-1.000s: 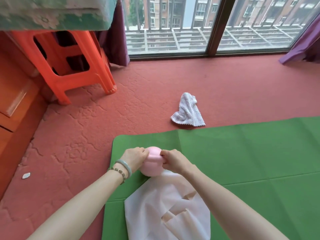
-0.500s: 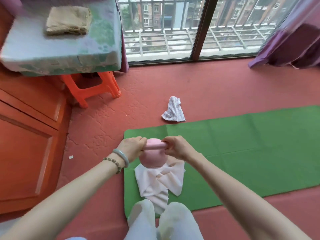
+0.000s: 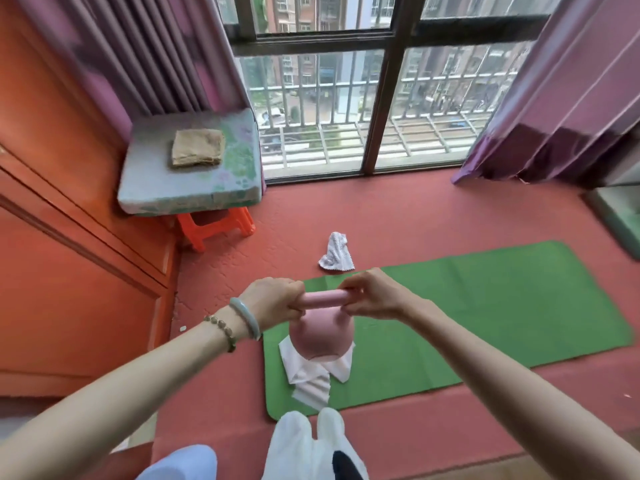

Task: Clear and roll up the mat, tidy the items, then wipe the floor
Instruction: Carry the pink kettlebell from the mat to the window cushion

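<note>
Both hands hold the pink kettlebell (image 3: 322,337) by its handle. The left hand (image 3: 273,299) wraps its fingers tight round the left end of the handle. The right hand (image 3: 372,296) grips the right end with curled fingers. The kettlebell hangs over a folded white shirt (image 3: 311,375), which lies on the left end of the green mat (image 3: 485,306). The mat lies flat on the red floor (image 3: 415,209). A small white rag (image 3: 336,254) sits on the floor just past the mat. A folded tan cloth (image 3: 197,147) rests on a cushion (image 3: 194,188) on the orange stool (image 3: 214,226).
</note>
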A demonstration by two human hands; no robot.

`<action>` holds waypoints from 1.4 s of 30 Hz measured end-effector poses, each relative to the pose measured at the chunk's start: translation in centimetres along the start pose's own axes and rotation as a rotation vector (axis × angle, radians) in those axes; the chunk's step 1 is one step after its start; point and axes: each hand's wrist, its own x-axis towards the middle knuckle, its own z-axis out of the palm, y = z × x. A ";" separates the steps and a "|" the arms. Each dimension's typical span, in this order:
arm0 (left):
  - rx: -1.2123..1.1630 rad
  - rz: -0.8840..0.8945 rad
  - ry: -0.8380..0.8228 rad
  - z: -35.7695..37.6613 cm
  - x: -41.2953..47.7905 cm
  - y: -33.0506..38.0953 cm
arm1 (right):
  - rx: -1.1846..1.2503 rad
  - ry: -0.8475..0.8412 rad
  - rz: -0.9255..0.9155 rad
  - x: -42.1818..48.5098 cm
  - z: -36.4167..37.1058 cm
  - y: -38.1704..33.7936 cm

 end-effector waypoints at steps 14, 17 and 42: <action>0.139 -0.021 0.188 -6.9 -5.5 -2.8 | -0.114 0.061 -0.134 1.5 -3.5 -7.7; 0.151 -0.014 0.174 -7.5 -5.3 -4.9 | -0.117 0.060 -0.128 3.5 -3.6 -8.7; 0.058 0.617 0.205 -17.0 8.5 -34.9 | 0.047 0.288 0.190 27.5 -4.8 -18.2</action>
